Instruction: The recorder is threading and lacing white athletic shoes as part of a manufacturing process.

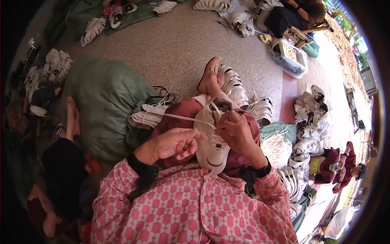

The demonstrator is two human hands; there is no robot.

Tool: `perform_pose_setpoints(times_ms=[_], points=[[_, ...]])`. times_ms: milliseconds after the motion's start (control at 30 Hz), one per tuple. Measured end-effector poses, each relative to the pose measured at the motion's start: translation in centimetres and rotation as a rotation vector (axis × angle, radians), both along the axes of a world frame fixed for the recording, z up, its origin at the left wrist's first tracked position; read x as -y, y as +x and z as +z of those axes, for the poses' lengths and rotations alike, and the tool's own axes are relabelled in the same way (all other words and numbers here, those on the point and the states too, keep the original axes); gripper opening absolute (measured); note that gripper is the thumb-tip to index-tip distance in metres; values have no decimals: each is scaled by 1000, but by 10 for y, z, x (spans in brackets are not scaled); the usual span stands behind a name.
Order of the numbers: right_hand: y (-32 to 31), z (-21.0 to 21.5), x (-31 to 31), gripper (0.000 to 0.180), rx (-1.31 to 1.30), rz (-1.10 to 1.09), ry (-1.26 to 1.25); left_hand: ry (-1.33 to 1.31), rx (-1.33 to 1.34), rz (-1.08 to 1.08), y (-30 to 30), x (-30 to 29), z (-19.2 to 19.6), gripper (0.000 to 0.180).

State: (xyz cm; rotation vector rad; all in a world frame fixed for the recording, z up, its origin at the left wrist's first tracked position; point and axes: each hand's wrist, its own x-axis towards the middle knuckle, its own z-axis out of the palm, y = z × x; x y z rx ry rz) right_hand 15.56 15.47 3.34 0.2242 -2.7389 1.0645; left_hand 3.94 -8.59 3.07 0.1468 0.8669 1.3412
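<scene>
A white lace-up sneaker lies across my lap, its toe toward my body. A white shoelace stretches from the sneaker's front to the left, over a white shoe upper beside my knee. My right hand is over the sneaker's right side, thumb and fingertips pinched at the lacing; the exact grip is partly hidden. On the left, my left hand is turned palm up, its index finger reaching toward the sneaker and the other fingers loosely bent. Nothing shows in that hand.
A big green sack bulges at my left. White laces in a bundle and stacked shoe uppers stand at my right. Ahead, another person sits by a lined white basket. Another person's bare legs are at left.
</scene>
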Motion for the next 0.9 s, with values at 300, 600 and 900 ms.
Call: perform_pose_setpoints(times_ms=[300, 600, 900], points=[[6, 4, 3, 21, 4, 26, 2, 112, 167, 250, 9, -27, -10, 34], [4, 5, 0, 15, 27, 66, -48, 225, -124, 777, -58, 35, -1, 24], [-11, 4, 3, 9, 115, -128, -200, 406, -53, 1141, -89, 105, 29, 26]])
